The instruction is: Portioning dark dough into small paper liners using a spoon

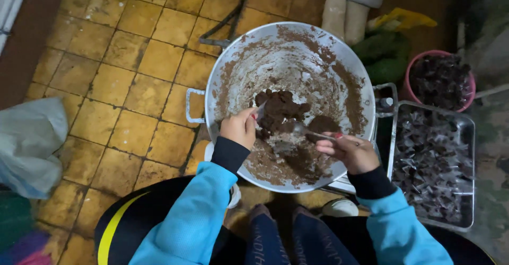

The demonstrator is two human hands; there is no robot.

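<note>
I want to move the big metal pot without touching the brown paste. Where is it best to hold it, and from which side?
Probably by the loop handle sticking out from the rim of the big metal pot, reached from the tiled floor side. It is clean, while the inner wall is smeared. A second handle shows opposite, crowded by the metal tray.

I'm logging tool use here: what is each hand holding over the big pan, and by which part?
Right hand holds a metal spoon by its handle end. Left hand pinches brown paste; its exact grip is unclear.
</note>
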